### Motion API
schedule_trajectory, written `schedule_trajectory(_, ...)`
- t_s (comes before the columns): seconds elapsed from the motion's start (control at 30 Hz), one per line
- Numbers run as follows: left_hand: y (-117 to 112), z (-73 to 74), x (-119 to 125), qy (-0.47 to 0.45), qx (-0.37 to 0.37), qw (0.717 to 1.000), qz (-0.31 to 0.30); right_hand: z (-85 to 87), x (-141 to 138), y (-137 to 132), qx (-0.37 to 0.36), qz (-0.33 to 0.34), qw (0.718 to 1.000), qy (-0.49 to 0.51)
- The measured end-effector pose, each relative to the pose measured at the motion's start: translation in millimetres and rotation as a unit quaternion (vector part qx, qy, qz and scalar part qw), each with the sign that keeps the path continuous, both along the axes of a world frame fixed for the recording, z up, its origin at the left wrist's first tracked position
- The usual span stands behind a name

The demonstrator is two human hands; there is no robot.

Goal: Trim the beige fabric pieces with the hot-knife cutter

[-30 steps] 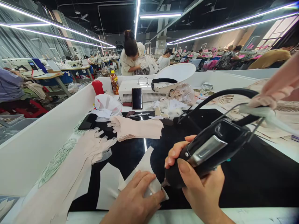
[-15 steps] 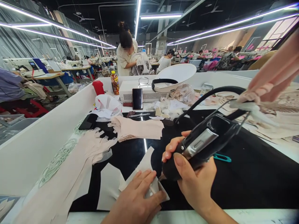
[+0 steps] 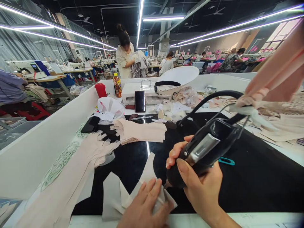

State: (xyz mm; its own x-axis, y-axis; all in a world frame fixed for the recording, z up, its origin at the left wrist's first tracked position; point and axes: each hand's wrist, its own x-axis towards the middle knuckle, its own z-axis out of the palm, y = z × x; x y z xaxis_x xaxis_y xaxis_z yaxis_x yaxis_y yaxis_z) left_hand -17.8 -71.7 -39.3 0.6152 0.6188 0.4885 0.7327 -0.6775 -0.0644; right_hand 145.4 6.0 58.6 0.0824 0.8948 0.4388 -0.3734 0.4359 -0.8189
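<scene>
The right hand [image 3: 197,185] was wrapped round a black handheld tool [image 3: 200,158] with a silver plate [image 3: 206,145]. I saw its tip [image 3: 167,184] just beside a pale, pointed cloth piece [image 3: 148,168] on the glossy black desk [image 3: 256,180], under the left hand [image 3: 147,204], fingers extended.

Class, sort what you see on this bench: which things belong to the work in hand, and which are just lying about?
In the work:
- pale piece under the left hand
- black handheld tool gripped in the right hand
- perhaps the untouched pale stack

Seemingly just lying about:
- phone
- bottle
- pen
- green cord coils
</scene>
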Motion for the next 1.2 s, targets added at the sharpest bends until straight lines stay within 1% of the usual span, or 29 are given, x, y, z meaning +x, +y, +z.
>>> schedule_trajectory(0.07,-5,1.7,0,0.002,-0.002,1.000,0.005,-1.7,6,-1,0.007,0.025,1.000,-0.006)
schedule_trajectory(0.13,-4,9.6,-1,-0.023,-0.001,1.000,-0.001,-3.0,10,-2,0.010,0.036,0.999,-0.001)
schedule_trajectory(0.23,9,28.1,-2,-0.075,0.017,0.997,-0.025,-4.1,12,-1,0.013,0.044,0.999,0.005)
schedule_trajectory(0.3,19,38.8,-1,-0.080,0.019,0.995,-0.048,-4.5,12,-1,0.016,0.045,0.999,0.003)
schedule_trajectory(0.4,30,45.3,0,-0.064,0.015,0.995,-0.081,-4.4,10,-1,0.011,0.039,0.999,-0.001)
schedule_trajectory(0.53,34,41.0,-1,-0.055,-0.006,0.995,-0.081,-3.6,8,-2,0.009,0.021,1.000,0.000)
schedule_trajectory(0.63,34,36.7,-5,-0.044,-0.003,0.995,-0.084,-4.1,8,-2,0.009,0.033,0.999,-0.008)
schedule_trajectory(0.73,33,34.1,-9,-0.034,-0.007,0.997,-0.072,-5.1,9,-4,0.014,0.035,0.999,-0.011)
schedule_trajectory(0.87,31,32.4,-12,-0.029,-0.022,0.998,-0.057,-3.9,9,-6,0.010,0.014,1.000,-0.010)
schedule_trajectory(1.0,31,29.9,-14,-0.029,-0.018,0.998,-0.061,0.4,4,-3,0.007,0.005,1.000,0.007)
schedule_trajectory(1.07,30,28.2,-14,-0.035,-0.015,0.997,-0.060,1.9,0,-1,0.005,-0.016,1.000,0.024)
schedule_trajectory(1.2,26,27.9,-12,-0.043,-0.035,0.997,-0.057,1.3,-6,0,0.002,-0.032,0.999,0.037)
